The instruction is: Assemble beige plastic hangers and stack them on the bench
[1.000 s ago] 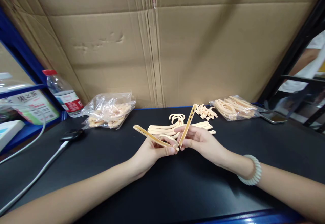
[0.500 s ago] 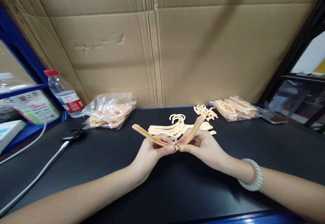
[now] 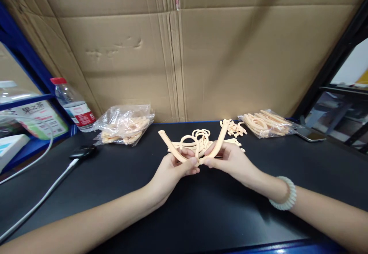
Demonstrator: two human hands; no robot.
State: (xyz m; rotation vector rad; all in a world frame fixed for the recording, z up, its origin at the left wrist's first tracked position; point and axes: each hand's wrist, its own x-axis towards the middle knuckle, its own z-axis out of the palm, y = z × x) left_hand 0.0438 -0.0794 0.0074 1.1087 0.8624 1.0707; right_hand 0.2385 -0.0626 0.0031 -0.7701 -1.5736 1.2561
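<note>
Between both hands is a cream plastic folding hanger (image 3: 219, 143), its two arms angled upward in a V and its curved hook standing up at the centre joint. My left hand (image 3: 178, 165) pinches the left arm and the base of the hook between thumb and fingers. Gripping the right arm close to the joint is my right hand (image 3: 227, 160). The joint itself is partly covered by fingertips. Just behind the hands, a stack of similar hangers (image 3: 204, 138) lies on the black table (image 3: 184, 215), partly hidden.
Small cream pieces (image 3: 236, 129) lie in a pile behind the stack. A bag of cream parts (image 3: 266, 123) sits at right beside a phone (image 3: 310, 134); another plastic bag (image 3: 125, 125) is at left, near a water bottle (image 3: 75, 106). A white cable (image 3: 43, 200) runs to a black device (image 3: 82, 152).
The hanger has been tilted in my hands, so its arms rise more steeply and the hook now stands upright. Both hands keep their hold in nearly the same place.
</note>
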